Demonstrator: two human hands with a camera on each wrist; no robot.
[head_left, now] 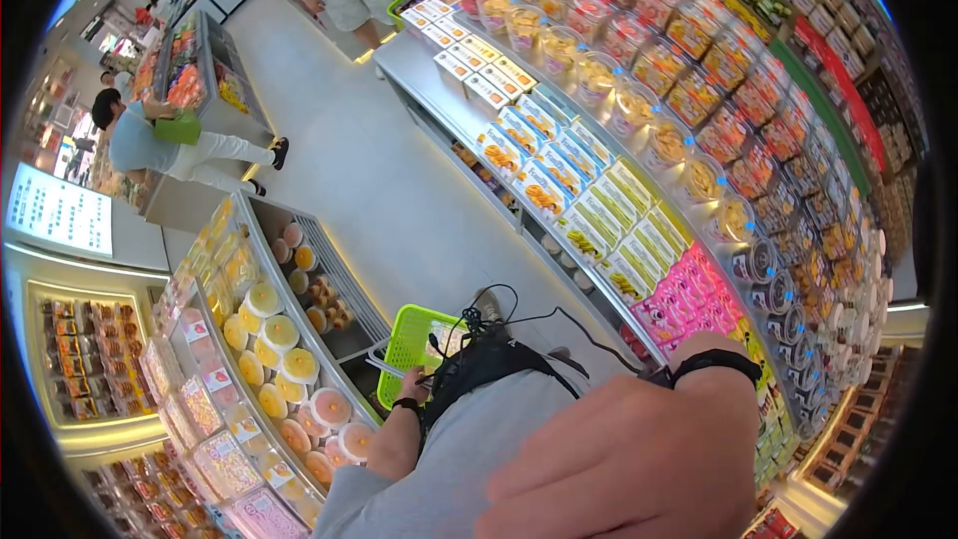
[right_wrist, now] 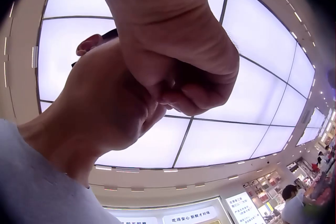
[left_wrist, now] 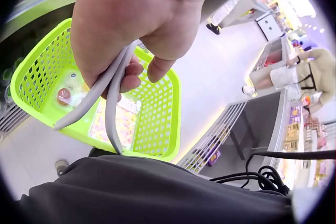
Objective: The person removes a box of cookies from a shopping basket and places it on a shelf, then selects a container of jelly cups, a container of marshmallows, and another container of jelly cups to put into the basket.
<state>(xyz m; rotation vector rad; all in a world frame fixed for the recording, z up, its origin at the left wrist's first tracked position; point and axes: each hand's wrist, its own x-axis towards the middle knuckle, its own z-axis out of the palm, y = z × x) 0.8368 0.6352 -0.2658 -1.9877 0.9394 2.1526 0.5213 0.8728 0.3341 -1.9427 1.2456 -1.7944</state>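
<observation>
So we've got the green basket [left_wrist: 149, 129] in front of our legs [head_left: 499, 419], just beside the display case [head_left: 339, 274] of orange cups [head_left: 298, 365]. Our left grip [left_wrist: 136, 24] is curled round both pale handles [left_wrist: 111, 116]. A pink-and-yellow packet [left_wrist: 123, 119] lies inside. Looks like light, stiff plastic, so we'd hold both handles together mid-span; lopsided lifting could slide the packet. Our right grip [right_wrist: 184, 64] is balled up by the chin [right_wrist: 123, 119], nothing visible in it. Farther out, a surface [head_left: 424, 80] carries snack boxes [head_left: 544, 190].
</observation>
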